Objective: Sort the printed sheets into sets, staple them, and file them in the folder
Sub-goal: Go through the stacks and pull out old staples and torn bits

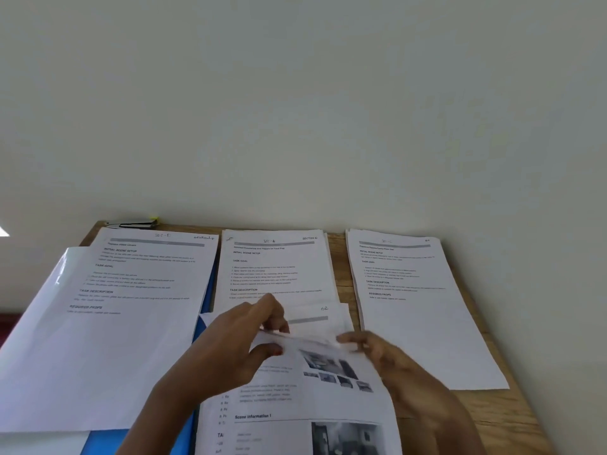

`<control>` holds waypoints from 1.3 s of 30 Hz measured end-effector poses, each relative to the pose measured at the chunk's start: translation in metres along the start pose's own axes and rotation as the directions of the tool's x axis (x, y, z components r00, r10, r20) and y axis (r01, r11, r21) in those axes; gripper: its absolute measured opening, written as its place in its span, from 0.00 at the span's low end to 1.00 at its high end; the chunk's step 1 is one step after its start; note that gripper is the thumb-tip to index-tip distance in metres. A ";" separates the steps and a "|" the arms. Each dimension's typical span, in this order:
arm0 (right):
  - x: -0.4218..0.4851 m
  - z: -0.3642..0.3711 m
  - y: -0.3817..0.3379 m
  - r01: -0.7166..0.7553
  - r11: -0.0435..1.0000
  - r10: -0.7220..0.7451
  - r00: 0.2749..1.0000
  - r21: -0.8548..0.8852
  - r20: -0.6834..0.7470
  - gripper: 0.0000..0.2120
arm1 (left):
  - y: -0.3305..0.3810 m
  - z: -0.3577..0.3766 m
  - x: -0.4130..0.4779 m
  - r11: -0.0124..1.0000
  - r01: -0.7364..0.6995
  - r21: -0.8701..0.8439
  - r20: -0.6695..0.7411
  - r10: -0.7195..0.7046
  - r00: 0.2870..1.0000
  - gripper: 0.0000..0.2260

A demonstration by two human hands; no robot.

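Three piles of printed sheets lie side by side on the wooden table: a left pile [131,290], a middle pile [276,267] and a right pile [417,307]. In front of the middle pile I hold a set of sheets [305,389] with photos printed on it. My left hand [239,343] pinches its top edge between thumb and fingers. My right hand [394,359] grips the same edge from the right. The top of the set looks bent over and blurred. A blue folder [108,441] shows under the left pile. A stapler [134,224] lies at the table's far left edge.
A glossy clear sheet [49,307] overlaps the left pile's near-left side. The wooden table [502,415] butts against a plain pale wall [295,110]. Bare wood shows between the middle and right piles and at the near right corner.
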State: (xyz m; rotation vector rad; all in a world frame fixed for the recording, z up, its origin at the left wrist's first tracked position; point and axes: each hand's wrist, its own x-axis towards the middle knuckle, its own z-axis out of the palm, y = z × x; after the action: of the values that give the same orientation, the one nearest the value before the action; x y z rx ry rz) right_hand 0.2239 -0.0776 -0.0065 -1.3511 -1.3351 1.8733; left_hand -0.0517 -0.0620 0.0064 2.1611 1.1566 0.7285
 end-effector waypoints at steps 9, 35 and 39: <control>0.040 0.005 -0.026 0.066 0.863 -0.276 0.892 -0.502 -0.357 0.09 | -0.012 0.034 -0.022 0.948 -0.150 0.280 0.035 0.146 0.989 0.32; 0.004 0.007 -0.031 0.338 0.745 -0.572 0.767 -0.574 -0.291 0.07 | -0.003 0.030 -0.016 0.910 -0.166 0.380 -0.114 0.224 0.968 0.22; 0.014 0.008 -0.021 0.393 0.707 -0.638 0.714 -0.588 -0.290 0.07 | 0.001 0.029 -0.004 0.905 -0.153 0.396 -0.078 0.200 0.977 0.20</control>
State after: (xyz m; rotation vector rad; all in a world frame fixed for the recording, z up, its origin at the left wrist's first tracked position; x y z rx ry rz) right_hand 0.2079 -0.0611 0.0061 -1.3235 -1.7432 0.7534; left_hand -0.0331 -0.0727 -0.0141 2.6134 1.2621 0.7629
